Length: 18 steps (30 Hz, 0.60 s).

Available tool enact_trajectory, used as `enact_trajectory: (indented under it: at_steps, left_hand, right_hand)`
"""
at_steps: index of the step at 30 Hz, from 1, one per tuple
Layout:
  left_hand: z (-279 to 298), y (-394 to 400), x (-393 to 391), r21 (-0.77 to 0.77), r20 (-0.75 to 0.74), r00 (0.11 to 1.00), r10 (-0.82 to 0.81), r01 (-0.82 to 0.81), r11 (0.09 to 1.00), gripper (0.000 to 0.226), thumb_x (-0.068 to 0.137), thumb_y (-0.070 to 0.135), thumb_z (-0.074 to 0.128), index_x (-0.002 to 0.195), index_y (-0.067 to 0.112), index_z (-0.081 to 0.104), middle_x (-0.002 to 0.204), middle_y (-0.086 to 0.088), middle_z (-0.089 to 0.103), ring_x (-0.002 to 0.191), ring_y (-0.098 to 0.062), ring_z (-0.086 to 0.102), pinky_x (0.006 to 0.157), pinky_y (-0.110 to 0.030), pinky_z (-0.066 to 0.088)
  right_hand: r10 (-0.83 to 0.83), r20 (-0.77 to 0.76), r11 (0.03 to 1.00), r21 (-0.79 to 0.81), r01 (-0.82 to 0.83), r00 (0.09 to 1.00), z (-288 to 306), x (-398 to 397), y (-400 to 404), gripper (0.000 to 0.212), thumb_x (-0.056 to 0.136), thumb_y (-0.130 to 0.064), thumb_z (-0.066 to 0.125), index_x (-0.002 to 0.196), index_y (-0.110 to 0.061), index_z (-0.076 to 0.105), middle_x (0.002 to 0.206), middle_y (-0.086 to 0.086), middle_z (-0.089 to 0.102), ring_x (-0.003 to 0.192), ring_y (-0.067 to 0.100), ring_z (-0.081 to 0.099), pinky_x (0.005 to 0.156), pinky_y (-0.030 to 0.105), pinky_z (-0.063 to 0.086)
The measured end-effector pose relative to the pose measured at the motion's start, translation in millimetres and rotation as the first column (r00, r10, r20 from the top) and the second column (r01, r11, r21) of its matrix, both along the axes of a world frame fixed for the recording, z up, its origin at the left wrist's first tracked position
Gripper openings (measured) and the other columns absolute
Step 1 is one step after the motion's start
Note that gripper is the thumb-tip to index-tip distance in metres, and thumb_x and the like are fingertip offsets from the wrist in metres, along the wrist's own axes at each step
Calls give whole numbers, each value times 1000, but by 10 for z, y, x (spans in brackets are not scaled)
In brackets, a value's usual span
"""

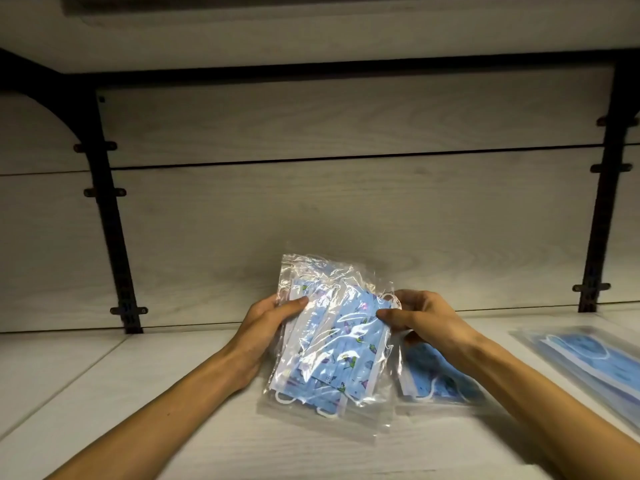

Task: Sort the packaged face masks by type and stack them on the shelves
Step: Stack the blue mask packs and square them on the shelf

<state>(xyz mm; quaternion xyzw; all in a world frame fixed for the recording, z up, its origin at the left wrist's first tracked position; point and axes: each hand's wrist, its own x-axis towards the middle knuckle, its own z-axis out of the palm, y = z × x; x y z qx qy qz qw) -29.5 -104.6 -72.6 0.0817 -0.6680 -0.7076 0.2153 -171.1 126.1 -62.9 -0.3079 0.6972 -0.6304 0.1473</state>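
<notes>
A bunch of clear packs with patterned blue masks inside is held up over the shelf by both hands. The left hand is curled round the left edge of the bunch, with the thumb pressed on the front and the other fingers hidden behind. The right hand pinches the right edge, thumb on the front and fingers bent close together behind the plastic. How many packs are in the bunch cannot be told; the plastic is crinkled and shiny, and at least two layers can be seen.

One more pack of blue masks lies flat on the shelf, partly hidden under the right wrist and just beside the held bunch. A pile of plain blue packs is seen at the far right of the shelf, well apart from the hands; the count in it cannot be told.

Two black posts are seen against the pale back wall, one on each side.
</notes>
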Motion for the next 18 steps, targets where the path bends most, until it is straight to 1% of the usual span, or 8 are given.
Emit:
enact_trajectory:
  at_steps: [3, 5, 8, 10, 12, 13, 16, 18]
  left_hand:
    - [0, -40, -21, 8, 14, 999, 33, -33, 999, 30, 83, 23, 74, 106, 6, 68, 98, -17, 77, 85, -31, 74, 78, -38, 58]
    - [-16, -58, -27, -3, 18, 999, 44, -44, 999, 31, 87, 20, 72, 113, 5, 67, 103, -17, 77, 91, -34, 75, 83, -40, 58]
    - [-28, -62, -22, -12, 7, 1000, 25, -25, 1000, 34, 88, 19, 74, 119, 6, 66, 107, -17, 76, 98, -36, 74, 88, -42, 58]
    - [-33, -51, -16, -26, -6, 1000, 9, -9, 1000, 38, 85, 19, 77, 120, 8, 66, 108, -15, 77, 98, -35, 75, 85, -41, 59]
    - [-41, -53, -12, -45, -23, 1000, 3, -4, 999, 42, 82, 19, 80, 120, 9, 65, 109, -14, 77, 99, -34, 75, 86, -42, 60]
    - [-43, -60, -10, -54, -30, 1000, 0, -2, 999, 45, 80, 19, 81, 120, 8, 65, 109, -15, 77, 100, -34, 74, 87, -43, 59]
    - [-42, -80, -8, -57, -42, 999, 16, -18, 998, 51, 73, 21, 86, 118, 7, 66, 107, -16, 77, 98, -33, 75, 87, -43, 59]
    - [-30, -81, -10, -41, -42, 998, 36, -38, 998, 50, 73, 23, 86, 115, 6, 66, 100, -14, 78, 89, -29, 76, 76, -36, 60]
  right_hand:
    - [0, 20, 999, -33, 1, 1000, 8, -11, 8, 20, 88, -9, 75, 105, -18, 70, 90, 4, 79, 69, 10, 72, 56, 19, 54]
    - [-15, 40, 999, -50, 17, 999, 2, -46, 16, 23, 86, -12, 77, 104, -23, 67, 90, 1, 80, 71, 9, 73, 57, 18, 53]
    - [43, 99, 997, -68, -36, 994, -1, -109, 57, 26, 83, -21, 81, 106, -15, 71, 95, 6, 78, 77, 15, 70, 72, 28, 52]
    - [123, 145, 992, -52, -117, 982, -2, -103, 66, 27, 78, -27, 85, 98, -12, 75, 84, 6, 71, 71, 17, 60, 68, 31, 47]
    - [164, 173, 986, -35, -160, 971, -27, -110, 45, 25, 71, -34, 89, 83, -18, 74, 72, 4, 58, 64, 14, 51, 60, 28, 42]
    - [164, 173, 987, -28, -161, 971, -37, -107, 34, 30, 68, -37, 90, 82, -18, 73, 70, 2, 57, 62, 13, 50, 59, 27, 42]
    - [114, 95, 994, -11, -113, 989, -67, -112, 22, 38, 71, -44, 84, 92, -12, 77, 73, 0, 65, 66, 10, 57, 64, 26, 47]
    - [84, 62, 996, -23, -83, 995, -68, -110, 32, 24, 83, -38, 77, 98, -20, 79, 90, 3, 75, 78, 14, 65, 74, 29, 52]
